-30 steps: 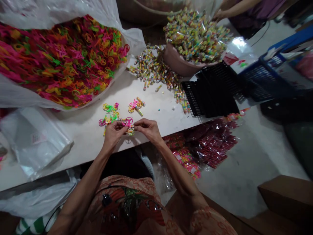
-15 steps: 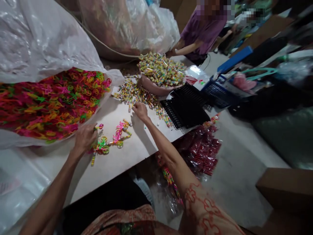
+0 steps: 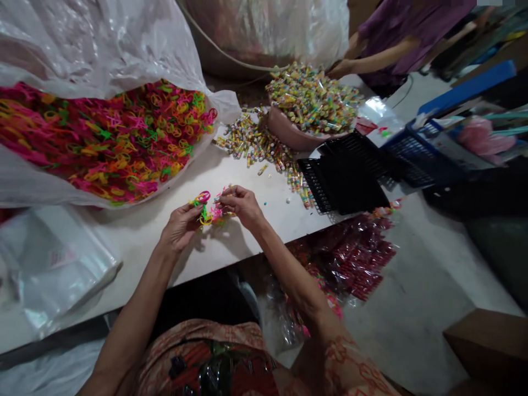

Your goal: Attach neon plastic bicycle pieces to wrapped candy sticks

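My left hand (image 3: 181, 224) pinches small plastic toys, with a magenta ring and green and yellow pieces (image 3: 203, 212) sticking out past its fingertips. Close by on the right, my right hand (image 3: 243, 204) has its fingers closed at a pink piece (image 3: 216, 209); exactly what it grips is too small to tell. Both hands are just over the white table (image 3: 165, 264). Behind the left hand, a large plastic bag (image 3: 157, 27) lies open, full of colourful plastic pieces (image 3: 136, 143). Striped candy-like tubes (image 3: 251, 137) are scattered beyond the right hand.
A pink basin (image 3: 289, 132) heaped with tubes stands at the back, beside black trays (image 3: 350, 176) and a blue basket (image 3: 424, 148). Clear bags (image 3: 61, 264) lie at left, red packets (image 3: 350, 253) below the table edge. A person in purple (image 3: 388, 49) reaches in behind.
My right hand has come back from the scattered tubes to beside my left hand. The left hand is now raised with the toys in its fingers. The view has shifted.
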The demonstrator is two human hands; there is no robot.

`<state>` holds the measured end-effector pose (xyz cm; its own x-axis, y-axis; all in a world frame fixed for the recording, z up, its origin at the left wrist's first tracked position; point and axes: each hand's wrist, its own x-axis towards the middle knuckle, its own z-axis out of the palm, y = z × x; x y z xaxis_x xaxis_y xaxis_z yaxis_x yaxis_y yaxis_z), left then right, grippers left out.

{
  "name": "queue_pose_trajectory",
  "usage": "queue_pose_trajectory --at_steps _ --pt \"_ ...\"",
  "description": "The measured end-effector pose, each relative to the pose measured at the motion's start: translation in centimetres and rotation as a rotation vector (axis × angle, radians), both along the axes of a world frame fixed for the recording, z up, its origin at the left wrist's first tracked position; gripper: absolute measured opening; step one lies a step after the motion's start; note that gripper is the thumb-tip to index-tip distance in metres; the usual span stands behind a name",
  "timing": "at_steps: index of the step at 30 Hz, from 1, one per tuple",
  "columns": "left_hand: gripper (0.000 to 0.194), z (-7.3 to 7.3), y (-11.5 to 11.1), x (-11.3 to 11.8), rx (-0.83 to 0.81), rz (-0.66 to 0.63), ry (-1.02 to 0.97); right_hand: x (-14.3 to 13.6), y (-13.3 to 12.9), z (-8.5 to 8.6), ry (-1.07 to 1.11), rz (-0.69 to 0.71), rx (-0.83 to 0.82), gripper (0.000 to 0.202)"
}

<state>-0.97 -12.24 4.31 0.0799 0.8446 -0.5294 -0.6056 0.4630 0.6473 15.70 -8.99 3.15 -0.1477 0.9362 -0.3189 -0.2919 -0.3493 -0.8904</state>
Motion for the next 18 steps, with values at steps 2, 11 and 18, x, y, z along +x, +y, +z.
queue_pose_trajectory --at_steps 2,11,18 --pt "0.021 -0.2 -0.4 0.4 0.02 -0.004 -0.011 -0.7 -1.7 0.2 0.069 0.006 -0.012 0.036" --pt "0.023 -0.3 -1.8 0.0 0.006 -0.082 -0.038 -0.3 -3.0 0.3 0.164 0.086 -0.037 0.036" --pt "0.023 -0.5 -2.1 0.6 -0.012 -0.123 -0.036 0.1 -3.5 0.0 0.185 0.099 -0.043 0.036"
